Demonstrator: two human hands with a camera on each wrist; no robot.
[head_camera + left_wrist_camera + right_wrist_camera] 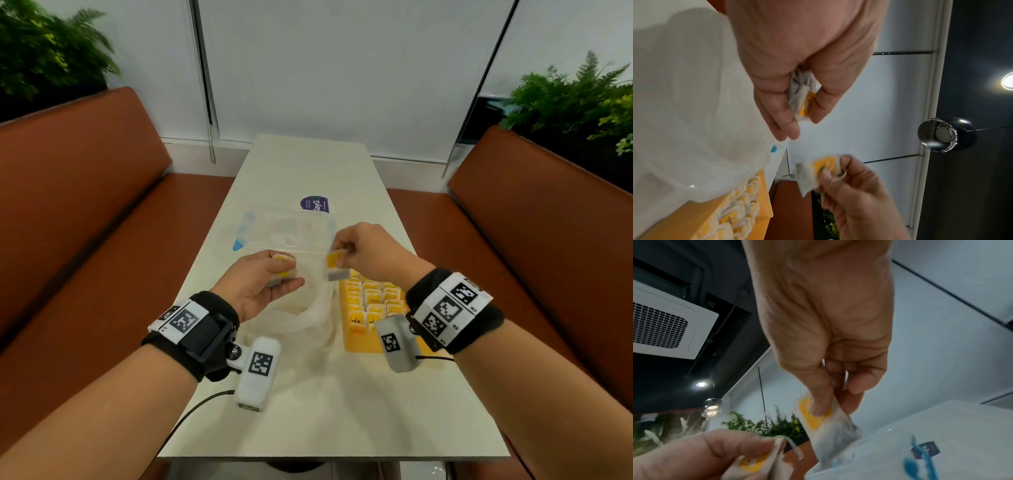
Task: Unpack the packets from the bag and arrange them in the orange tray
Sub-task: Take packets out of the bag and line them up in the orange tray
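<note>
Nearest us, on the pale surface [342, 411], lies the crumpled white bag [308, 315], slack and open just left of the orange tray [363, 344]. We see the tray already filled with rows of yellow-and-white packets in the tray [371, 298] standing on edge, though our right wrist hides its near right corner. Above the bag we hold both hands up off the surface. Our left hand [260, 284] is turned palm-up, and its grip is closed around a small bunch of packets [282, 267]; from the left wrist view we see the fingers [777, 104] and thumb curled round them, with white paper and a yellow label showing between. Our right hand [370, 250] sits just beside it, above the far end of the tray, and its grip pinches a single packet [335, 265] between thumb and fingertips; the packet hangs downward, yellow label up and grey-white pouch below. The two hands are near each other but apart, and the held packets do not touch. Just beyond the hands a clear plastic container [287, 229] with a blue clip [241, 236] at its left side rests on the surface, and a purple label [315, 204] lies at its far edge. Brown benches [85, 192] flank the surface on both sides, with green plants [575, 96] behind them.
</note>
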